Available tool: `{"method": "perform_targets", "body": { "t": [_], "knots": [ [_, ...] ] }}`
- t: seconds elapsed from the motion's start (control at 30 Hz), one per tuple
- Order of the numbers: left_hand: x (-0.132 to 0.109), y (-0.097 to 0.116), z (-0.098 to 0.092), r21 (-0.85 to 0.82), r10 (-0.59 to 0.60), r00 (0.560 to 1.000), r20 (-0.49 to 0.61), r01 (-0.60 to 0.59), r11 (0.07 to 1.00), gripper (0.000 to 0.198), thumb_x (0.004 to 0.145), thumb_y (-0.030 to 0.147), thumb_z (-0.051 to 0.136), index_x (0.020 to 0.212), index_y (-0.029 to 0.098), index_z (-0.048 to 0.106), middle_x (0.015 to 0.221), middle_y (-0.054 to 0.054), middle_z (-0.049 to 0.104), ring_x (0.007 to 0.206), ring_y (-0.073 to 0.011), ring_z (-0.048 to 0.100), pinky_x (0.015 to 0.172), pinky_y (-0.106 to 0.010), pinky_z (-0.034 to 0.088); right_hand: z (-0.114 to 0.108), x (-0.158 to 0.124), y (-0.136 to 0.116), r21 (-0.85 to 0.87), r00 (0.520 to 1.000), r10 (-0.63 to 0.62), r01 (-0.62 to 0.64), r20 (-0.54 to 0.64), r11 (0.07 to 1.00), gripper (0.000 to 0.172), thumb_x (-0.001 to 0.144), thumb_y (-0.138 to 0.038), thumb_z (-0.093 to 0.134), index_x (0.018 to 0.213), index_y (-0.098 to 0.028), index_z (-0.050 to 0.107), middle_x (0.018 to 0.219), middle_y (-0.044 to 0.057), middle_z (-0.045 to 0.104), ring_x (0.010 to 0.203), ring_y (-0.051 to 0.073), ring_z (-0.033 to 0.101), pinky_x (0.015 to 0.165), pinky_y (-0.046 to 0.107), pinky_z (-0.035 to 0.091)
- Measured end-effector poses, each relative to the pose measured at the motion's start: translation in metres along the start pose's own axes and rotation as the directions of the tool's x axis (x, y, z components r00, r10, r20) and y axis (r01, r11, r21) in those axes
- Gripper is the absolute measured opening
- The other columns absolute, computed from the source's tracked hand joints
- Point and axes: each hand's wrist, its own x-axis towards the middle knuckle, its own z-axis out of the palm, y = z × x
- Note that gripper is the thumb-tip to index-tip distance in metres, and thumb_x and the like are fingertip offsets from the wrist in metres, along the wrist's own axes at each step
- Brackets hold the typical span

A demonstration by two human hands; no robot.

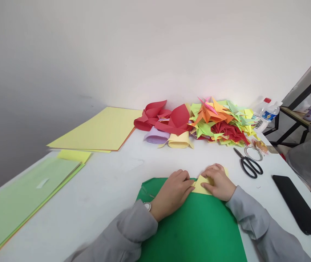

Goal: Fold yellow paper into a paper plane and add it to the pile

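Note:
My left hand [173,192] and my right hand [218,182] meet over a small folded piece of yellow paper [201,186]. It lies at the far edge of a large green sheet [196,225] on the white table. Both hands have their fingers curled and pressed onto the yellow paper, the left at its left corner, the right covering its right side. Grey sleeves cover both forearms, and a watch shows at my left wrist.
Black scissors [248,164] and a tape roll [253,153] lie right of my hands, with a black phone [298,204] further right. A pile of folded paper shapes [215,122] sits at the back beside plastic bottles [267,114]. Yellow sheets [101,131] and green sheets [21,196] lie left.

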Motion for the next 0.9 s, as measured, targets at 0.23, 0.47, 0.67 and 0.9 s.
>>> {"method": "perform_targets", "body": {
  "t": [0.23,0.47,0.67,0.9],
  "knots": [
    [0.002,-0.001,0.004,-0.121,-0.054,0.998,-0.024,0.05,0.991,0.011,0.088,0.015,0.055,0.081,0.016,0.064,0.082,-0.004,0.057,0.08,-0.0184,0.052,0.069,-0.03,0.045,0.0,-0.002,-0.001,0.046,0.999,-0.026,0.028,-0.039,0.999,0.017,0.075,-0.02,0.071,0.088,-0.021,0.062,0.085,0.001,0.07,0.089,0.02,0.061,0.1,0.049,0.03],
    [0.007,-0.007,0.005,-0.266,-0.169,0.982,0.084,0.186,0.946,0.01,0.082,0.012,0.06,0.074,0.017,0.062,0.078,-0.002,0.058,0.078,-0.0166,0.056,0.069,-0.027,0.045,-0.004,-0.002,0.009,0.137,0.995,-0.091,0.084,0.041,0.987,0.035,0.079,-0.013,0.064,0.112,-0.022,0.062,0.089,0.002,0.07,0.088,0.018,0.063,0.091,0.04,0.04],
    [0.018,-0.011,-0.005,-0.272,-0.173,0.948,0.268,0.247,0.93,0.008,0.079,0.021,0.064,0.073,0.018,0.062,0.074,0.0,0.059,0.07,-0.0147,0.056,0.063,-0.024,0.042,-0.014,0.008,0.006,0.077,0.963,0.041,-0.063,0.265,0.995,0.034,0.076,-0.016,0.072,0.109,-0.021,0.066,0.092,0.003,0.07,0.094,0.018,0.063,0.095,0.037,0.039],
    [0.045,-0.018,-0.014,-0.278,-0.165,0.851,0.498,0.338,0.899,0.011,0.07,0.025,0.074,0.072,0.017,0.066,0.072,0.002,0.065,0.067,-0.0137,0.06,0.06,-0.022,0.04,-0.026,0.029,-0.007,-0.059,0.898,0.128,-0.114,0.421,0.992,0.024,0.067,-0.026,0.082,0.087,-0.018,0.07,0.084,0.001,0.069,0.082,0.017,0.062,0.08,0.029,0.042]
  ]
}}
